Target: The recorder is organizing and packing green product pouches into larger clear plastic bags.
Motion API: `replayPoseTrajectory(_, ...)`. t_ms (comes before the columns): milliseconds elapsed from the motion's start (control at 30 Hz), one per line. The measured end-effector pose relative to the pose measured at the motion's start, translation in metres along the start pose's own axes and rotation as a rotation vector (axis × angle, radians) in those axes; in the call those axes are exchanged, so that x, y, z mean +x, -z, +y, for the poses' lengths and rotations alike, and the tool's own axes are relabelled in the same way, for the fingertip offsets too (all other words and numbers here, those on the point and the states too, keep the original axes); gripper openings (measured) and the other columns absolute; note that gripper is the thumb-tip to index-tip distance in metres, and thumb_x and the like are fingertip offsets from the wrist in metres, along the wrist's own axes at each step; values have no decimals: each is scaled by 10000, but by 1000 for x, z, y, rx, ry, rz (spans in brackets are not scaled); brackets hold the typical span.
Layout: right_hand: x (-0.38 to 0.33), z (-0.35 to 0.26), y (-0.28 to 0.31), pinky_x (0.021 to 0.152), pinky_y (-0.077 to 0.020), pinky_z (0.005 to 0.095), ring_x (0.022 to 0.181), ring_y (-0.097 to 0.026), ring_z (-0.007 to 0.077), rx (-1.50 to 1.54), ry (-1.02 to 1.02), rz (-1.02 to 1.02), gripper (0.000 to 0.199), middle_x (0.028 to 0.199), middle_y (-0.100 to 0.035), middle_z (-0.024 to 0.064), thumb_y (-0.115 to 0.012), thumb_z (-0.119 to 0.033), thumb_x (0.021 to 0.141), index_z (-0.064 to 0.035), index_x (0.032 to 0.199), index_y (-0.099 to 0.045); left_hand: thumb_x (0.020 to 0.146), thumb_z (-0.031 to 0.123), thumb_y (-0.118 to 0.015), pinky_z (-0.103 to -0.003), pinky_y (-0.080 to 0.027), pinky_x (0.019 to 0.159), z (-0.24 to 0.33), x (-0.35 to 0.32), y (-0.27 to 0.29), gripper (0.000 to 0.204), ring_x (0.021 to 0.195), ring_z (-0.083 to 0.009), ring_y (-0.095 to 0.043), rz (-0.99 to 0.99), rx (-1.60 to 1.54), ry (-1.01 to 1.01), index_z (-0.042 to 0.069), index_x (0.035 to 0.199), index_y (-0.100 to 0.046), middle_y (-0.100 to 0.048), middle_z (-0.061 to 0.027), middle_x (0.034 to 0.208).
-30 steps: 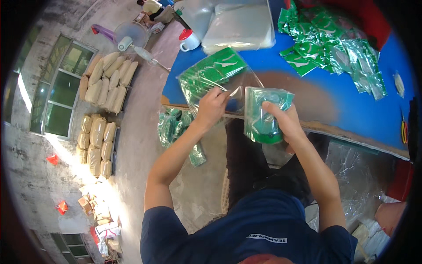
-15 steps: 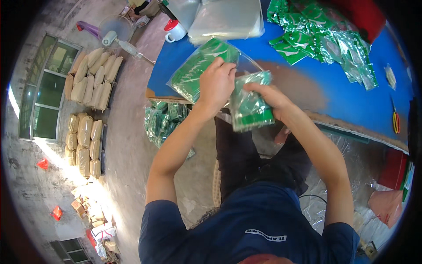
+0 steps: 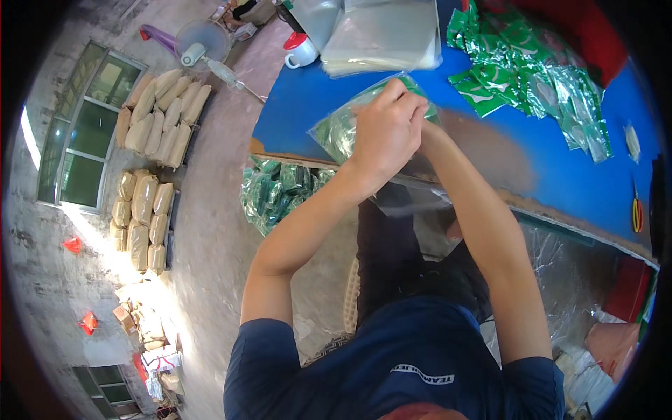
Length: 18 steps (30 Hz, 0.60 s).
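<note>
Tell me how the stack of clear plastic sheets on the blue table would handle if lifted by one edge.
The stack of clear plastic sheets would probably sag, being thin film. Its layers might slide over one another: they look glossy, and their front edges don't line up exactly.

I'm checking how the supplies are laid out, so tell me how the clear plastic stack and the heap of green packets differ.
Colour: the clear plastic stack looks colourless to whitish, while the heap of green packets is green with silvery patches.
Arrangement: the stack lies flat and fairly neat; the heap is jumbled, its packets at many angles.
Place: the stack is nearer the white mug; the heap is farther right.
Both look shiny.
</note>
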State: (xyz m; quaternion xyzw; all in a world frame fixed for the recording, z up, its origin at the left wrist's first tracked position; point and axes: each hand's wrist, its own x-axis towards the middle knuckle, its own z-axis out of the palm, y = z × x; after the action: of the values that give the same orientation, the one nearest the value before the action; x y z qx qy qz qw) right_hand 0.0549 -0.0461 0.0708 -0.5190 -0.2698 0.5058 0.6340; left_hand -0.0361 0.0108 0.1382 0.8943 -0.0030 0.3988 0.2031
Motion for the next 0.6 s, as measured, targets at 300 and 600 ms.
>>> replayPoseTrajectory(300, -59, 27, -50, 1067, -426, 393, 1286, -519, 201, 962, 273, 116, 703, 1355, -541, 43, -323, -656, 991, -115, 1430, -420, 818, 73, -726, -346, -499, 604, -1, 1, -17, 67, 653, -249, -620, 118, -152, 225, 24, 856, -699, -589, -112, 784)
replayPoseTrajectory(600, -35, 25, -6, 1030, -443, 452, 1204, -559, 242, 667, 41, 127, 486, 1275, -581, 68, -668, -242, 940, -50, 1347, -486, 987, 454, -571, -359, -268, 1179, -184, -34, 49, 721, 1432, -233, -347, -467, -878, 968, 5, 1505, -347, -381, -134, 1546)
